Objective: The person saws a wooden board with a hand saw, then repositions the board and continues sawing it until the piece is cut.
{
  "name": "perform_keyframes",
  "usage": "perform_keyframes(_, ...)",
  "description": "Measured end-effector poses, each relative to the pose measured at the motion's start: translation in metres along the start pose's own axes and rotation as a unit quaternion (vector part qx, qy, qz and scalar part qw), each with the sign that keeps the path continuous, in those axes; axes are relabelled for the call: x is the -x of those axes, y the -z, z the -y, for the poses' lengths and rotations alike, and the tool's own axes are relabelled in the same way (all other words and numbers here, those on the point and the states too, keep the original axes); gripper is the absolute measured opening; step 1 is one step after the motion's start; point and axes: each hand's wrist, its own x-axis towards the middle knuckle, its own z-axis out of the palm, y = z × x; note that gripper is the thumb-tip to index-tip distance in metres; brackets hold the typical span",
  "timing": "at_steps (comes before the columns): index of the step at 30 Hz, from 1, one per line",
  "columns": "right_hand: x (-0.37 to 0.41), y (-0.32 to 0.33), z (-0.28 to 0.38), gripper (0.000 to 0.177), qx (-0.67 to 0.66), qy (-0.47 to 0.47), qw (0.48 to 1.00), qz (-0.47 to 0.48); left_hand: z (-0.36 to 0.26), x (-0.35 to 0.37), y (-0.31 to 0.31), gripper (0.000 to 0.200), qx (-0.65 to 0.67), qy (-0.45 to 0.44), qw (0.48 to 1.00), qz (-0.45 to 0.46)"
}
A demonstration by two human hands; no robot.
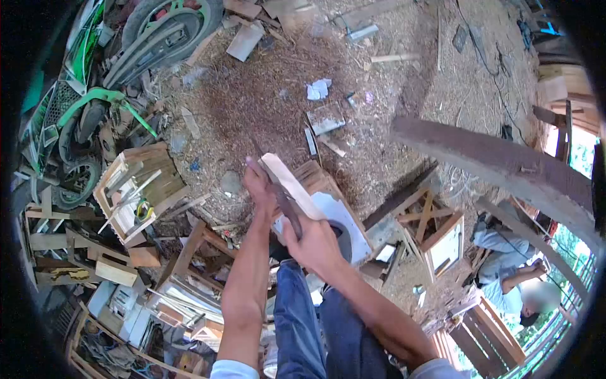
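Note:
A pale strip of wood [291, 186] slants up and to the left in front of my legs. My right hand [314, 245] is closed round the lower end of a dark, narrow tool [285, 205] lying along the strip's left side. Farther up, my left hand [260, 183] is closed on the same tool near its upper end, beside the strip. Whether my right fingers also grip the wood is hidden. Under the strip are a wooden piece and a white sheet [344, 218] with a dark round shape on it.
A wooden box [148, 167] with sticks and tape is at the left, below a green motorbike [101, 95]. A thick beam [499, 161] crosses the right side. A person [511, 278] sits at the lower right beside wooden frames. Shavings and offcuts cover the ground [265, 88].

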Motion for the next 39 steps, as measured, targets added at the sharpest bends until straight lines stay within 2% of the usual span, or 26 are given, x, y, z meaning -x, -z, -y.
perform_keyframes(1,0.017,0.004,-0.006,0.031,-0.014,-0.004,1.0,0.005,0.0,0.001,0.001,0.062,0.001,-0.023,1.0,0.002)
perform_keyframes(2,0.046,0.013,-0.001,0.027,-0.087,0.032,0.995,-0.04,0.002,-0.009,0.001,0.061,0.006,-0.053,0.999,-0.008)
perform_keyframes(4,0.08,0.028,0.006,0.026,-0.127,0.024,0.99,-0.056,0.021,0.001,-0.003,0.054,0.048,-0.053,0.997,0.008)
perform_keyframes(6,0.068,0.031,0.007,0.026,-0.077,-0.017,0.997,-0.02,0.013,-0.002,-0.006,0.053,0.085,-0.035,0.996,0.009)
perform_keyframes(7,0.033,0.008,-0.008,0.026,-0.024,0.063,0.996,-0.061,0.012,0.011,-0.004,0.053,0.102,-0.012,0.995,0.013)
perform_keyframes(9,-0.01,-0.002,0.018,0.025,0.06,-0.016,0.998,0.014,0.051,-0.022,-0.02,0.047,0.162,-0.022,0.986,-0.012)
perform_keyframes(11,0.028,-0.003,0.01,0.028,-0.005,-0.009,1.0,-0.017,0.046,-0.013,-0.017,0.044,0.136,0.006,0.99,0.024)
perform_keyframes(12,0.061,0.021,0.016,0.029,-0.049,0.001,0.998,-0.027,0.05,-0.025,-0.018,0.044,-0.049,-0.017,0.999,-0.011)
perform_keyframes(15,0.079,0.037,0.014,0.029,-0.049,-0.018,0.997,-0.051,0.027,-0.009,-0.013,0.048,0.02,-0.134,0.99,-0.045)
perform_keyframes(16,0.076,0.04,0.012,0.028,-0.029,-0.022,0.998,-0.054,0.027,-0.009,-0.011,0.048,0.063,-0.117,0.991,-0.032)
perform_keyframes(18,0.067,0.063,0.012,0.028,-0.009,-0.061,0.998,0.008,0.02,-0.006,-0.014,0.049,0.16,-0.083,0.984,0.0)
perform_keyframes(20,0.066,0.075,0.004,0.028,0.007,-0.076,0.996,0.05,0.012,0.002,-0.011,0.049,0.082,-0.106,0.991,-0.019)
perform_keyframes(21,0.071,0.072,0.004,0.028,-0.002,-0.045,0.999,0.028,0.01,-0.002,-0.01,0.049,0.043,-0.123,0.991,-0.034)
perform_keyframes(22,0.08,0.066,0.001,0.028,-0.012,-0.016,1.0,0.01,0.011,-0.003,-0.011,0.06,0.182,-0.062,0.981,0.036)
perform_keyframes(25,0.097,0.046,-0.01,0.026,-0.065,0.013,0.998,0.011,0.003,-0.002,0.012,0.062,-0.094,-0.075,0.992,0.025)
perform_keyframes(26,0.1,0.048,-0.007,0.026,-0.06,0.008,0.998,0.011,0.005,-0.003,0.016,0.065,-0.07,-0.075,0.994,0.044)
perform_keyframes(29,0.094,0.054,0.007,0.025,-0.044,-0.006,0.999,-0.011,-0.005,-0.004,0.011,0.063,-0.101,-0.018,0.995,-0.003)
perform_keyframes(30,0.089,0.056,0.015,0.026,-0.047,-0.025,0.999,-0.008,-0.004,-0.006,0.007,0.06,-0.125,-0.047,0.99,-0.04)
perform_keyframes(34,0.077,0.051,0.033,0.031,-0.025,-0.052,0.998,-0.003,0.015,-0.008,-0.002,0.055,-0.037,-0.096,0.993,-0.065)
perform_keyframes(36,0.045,0.024,0.008,0.031,-0.041,0.019,0.998,-0.048,0.032,-0.018,-0.009,0.053,0.024,-0.105,0.993,-0.052)
perform_keyframes(37,0.025,0.009,-0.007,0.031,-0.049,0.052,0.995,-0.071,0.024,-0.014,-0.006,0.054,0.0,-0.075,0.996,-0.041)
perform_keyframes(39,-0.02,-0.02,-0.006,0.031,0.019,0.026,0.998,-0.059,-0.005,-0.007,0.007,0.054,-0.046,-0.023,0.998,-0.024)
